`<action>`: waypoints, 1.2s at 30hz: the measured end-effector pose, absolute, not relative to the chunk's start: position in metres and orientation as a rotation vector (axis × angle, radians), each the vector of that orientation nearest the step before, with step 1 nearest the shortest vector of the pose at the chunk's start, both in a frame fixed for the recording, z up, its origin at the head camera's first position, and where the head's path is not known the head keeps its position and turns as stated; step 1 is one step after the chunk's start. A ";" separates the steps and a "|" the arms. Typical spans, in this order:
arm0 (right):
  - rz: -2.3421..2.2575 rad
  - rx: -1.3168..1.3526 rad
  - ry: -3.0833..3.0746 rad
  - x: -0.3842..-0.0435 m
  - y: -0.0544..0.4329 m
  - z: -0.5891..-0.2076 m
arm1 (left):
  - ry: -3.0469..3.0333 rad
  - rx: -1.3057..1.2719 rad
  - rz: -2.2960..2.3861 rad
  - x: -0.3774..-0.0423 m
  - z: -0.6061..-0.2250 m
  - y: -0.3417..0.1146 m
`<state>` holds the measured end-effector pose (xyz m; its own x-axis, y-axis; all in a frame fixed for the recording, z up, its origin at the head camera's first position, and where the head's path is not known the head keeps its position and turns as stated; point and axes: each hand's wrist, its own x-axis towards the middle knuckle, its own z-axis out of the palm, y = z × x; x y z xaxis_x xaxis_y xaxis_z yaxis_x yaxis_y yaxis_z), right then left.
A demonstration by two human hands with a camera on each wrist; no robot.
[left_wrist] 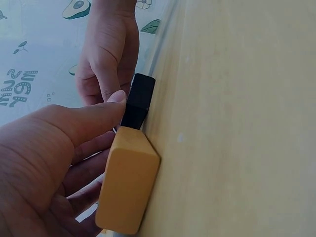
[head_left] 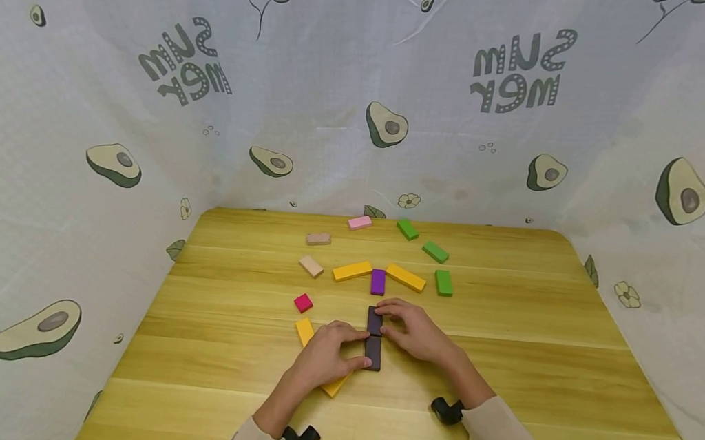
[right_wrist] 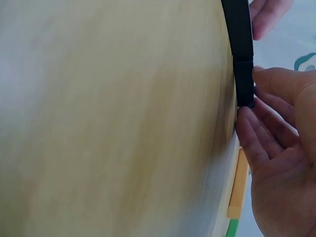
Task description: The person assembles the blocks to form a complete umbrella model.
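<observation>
Two dark grey blocks lie end to end in a line on the wooden table in the head view. My left hand [head_left: 326, 356] pinches the near dark block [head_left: 373, 354] between thumb and index finger at its two ends. The far dark block [head_left: 373, 320] is held by my right hand [head_left: 415, 332], thumb at its right side and fingertips at its far end; the right wrist view shows this grip on the block [right_wrist: 244, 84]. A yellow block [left_wrist: 127, 182] stands close in front of the left fingers in the left wrist view, partly hidden by the hand in the head view.
Beyond the dark blocks lies a purple block [head_left: 378, 282] between two slanted yellow blocks [head_left: 352, 271]. Several green blocks [head_left: 443, 283] curve at the right; tan blocks [head_left: 311, 266], a pink block [head_left: 360, 223] and a red block [head_left: 303, 303] lie leftward. A patterned cloth [head_left: 336, 108] surrounds the table.
</observation>
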<state>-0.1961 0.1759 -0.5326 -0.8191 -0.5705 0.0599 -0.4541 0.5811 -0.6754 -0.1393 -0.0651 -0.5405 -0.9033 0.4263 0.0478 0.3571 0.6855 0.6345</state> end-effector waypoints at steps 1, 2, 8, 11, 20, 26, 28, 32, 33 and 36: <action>-1.065 -0.866 2.642 -0.196 0.176 -0.533 | 2.789 0.650 1.016 -0.139 -0.541 -0.065; -1.068 -0.868 2.641 -0.196 0.176 -0.533 | 2.790 0.652 1.016 -0.140 -0.541 -0.065; -1.076 -0.879 2.641 -0.196 0.175 -0.532 | 2.795 0.664 1.020 -0.141 -0.540 -0.065; -1.074 -0.879 2.643 -0.196 0.175 -0.532 | 2.799 0.667 1.017 -0.141 -0.540 -0.064; -1.073 -0.877 2.647 -0.196 0.175 -0.532 | 2.801 0.641 1.001 -0.142 -0.539 -0.063; -1.071 -0.872 2.657 -0.195 0.175 -0.532 | 2.796 0.655 0.990 -0.143 -0.537 -0.063; -1.083 -0.869 2.652 -0.195 0.175 -0.532 | 2.794 0.676 0.982 -0.144 -0.537 -0.063; -1.096 -0.872 2.641 -0.195 0.176 -0.534 | 2.799 0.716 0.929 -0.149 -0.538 -0.065; -1.099 -0.874 2.638 -0.195 0.175 -0.534 | 2.799 0.728 0.911 -0.150 -0.538 -0.065; -1.102 -0.893 2.641 -0.195 0.176 -0.534 | 2.794 0.784 0.847 -0.155 -0.539 -0.066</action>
<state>-0.1955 0.1756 -0.5343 -0.8131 -0.5750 0.0912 -0.4693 0.5547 -0.6870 -0.1553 -0.0658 -0.5395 -0.8589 0.5109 0.0350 0.4443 0.7096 0.5468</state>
